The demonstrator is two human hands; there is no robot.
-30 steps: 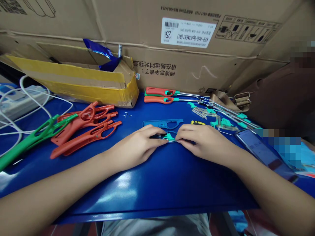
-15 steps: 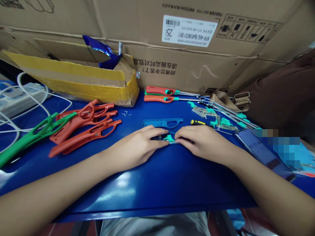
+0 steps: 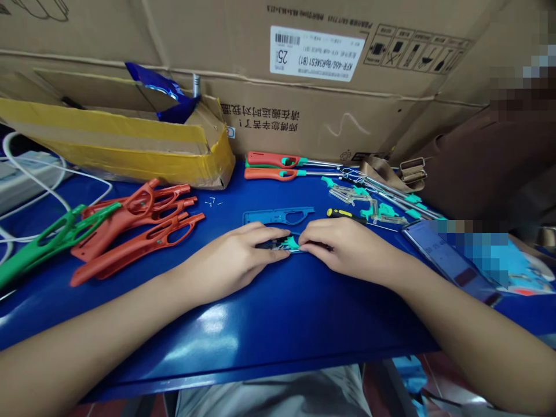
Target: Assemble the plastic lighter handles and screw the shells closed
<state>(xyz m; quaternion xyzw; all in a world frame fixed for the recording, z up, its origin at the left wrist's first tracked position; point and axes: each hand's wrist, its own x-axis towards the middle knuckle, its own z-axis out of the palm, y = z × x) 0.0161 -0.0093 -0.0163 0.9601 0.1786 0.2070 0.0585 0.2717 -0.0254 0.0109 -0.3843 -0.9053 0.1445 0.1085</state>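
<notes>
Both of my hands rest on the blue table [image 3: 278, 324] and meet over a blue lighter shell with a teal trigger piece [image 3: 290, 243]. My left hand [image 3: 234, 260] has its fingers curled and pinches the left end of that piece. My right hand [image 3: 347, 246] pinches its right end, fingers pressed together. Most of the piece is hidden under my fingers. Just beyond my hands lies an empty blue shell half [image 3: 278, 216].
Orange shell halves [image 3: 134, 226] and green ones [image 3: 47, 243] lie at the left. Two finished orange lighters [image 3: 278, 167], a black-and-yellow screwdriver [image 3: 343, 214], teal-and-metal inner parts [image 3: 382, 202] and a phone [image 3: 447, 260] sit behind and right. Cardboard boxes [image 3: 130, 145] wall the back.
My hands keep the same pinch on the piece. The camera has shifted slightly, so everything sits a little further left in the picture.
</notes>
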